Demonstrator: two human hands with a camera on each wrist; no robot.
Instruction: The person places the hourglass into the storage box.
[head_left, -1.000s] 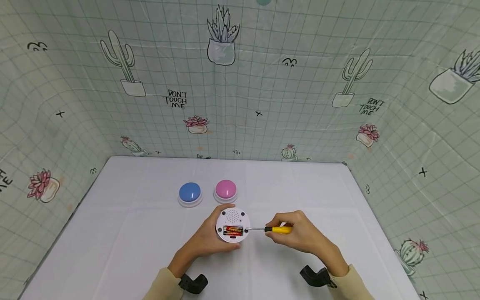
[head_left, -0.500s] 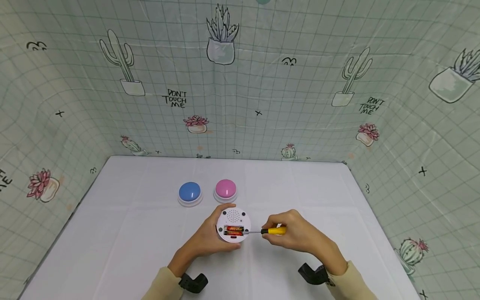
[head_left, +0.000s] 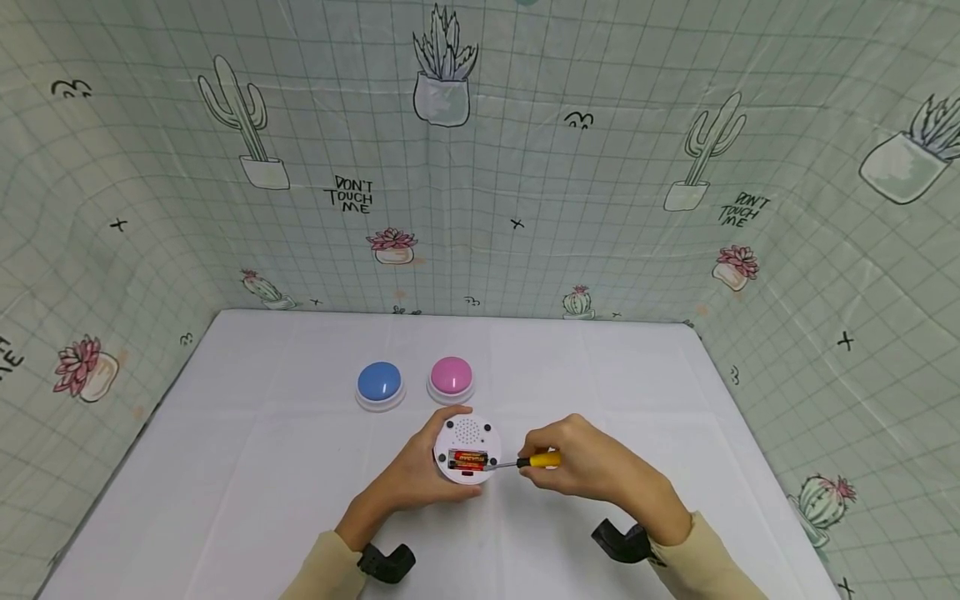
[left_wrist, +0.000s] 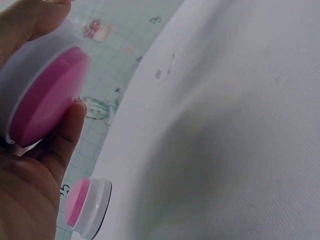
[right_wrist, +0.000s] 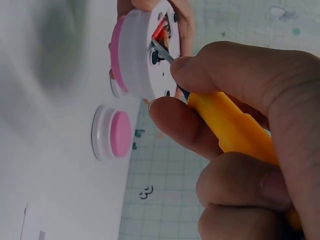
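My left hand (head_left: 411, 473) grips a round white push button (head_left: 468, 431), thumb and fingers around its rim. Its underside faces up in the head view, with a speaker grille, dark round spots and an uncovered battery compartment. Red-and-black batteries (head_left: 467, 460) lie in that compartment. The left wrist view shows the button's pink dome (left_wrist: 50, 100) on the other side. My right hand (head_left: 588, 458) pinches a screwdriver (right_wrist: 232, 122) by its yellow handle between thumb and fingers. The screwdriver's metal tip is at the compartment's right edge, overlapping the end of the lower battery.
Behind my left hand, a blue-topped push button (head_left: 379, 383) and a pink-topped push button (head_left: 452, 379) stand on the white table (head_left: 285, 467). A cloth backdrop (head_left: 510, 167) with cactus prints rises at the back and both sides. Each wrist carries a black camera mount (head_left: 387, 564).
My right hand has moved left with the screwdriver, its tip shifting from the held button's right edge to the battery compartment. The left hand and held button have barely moved.
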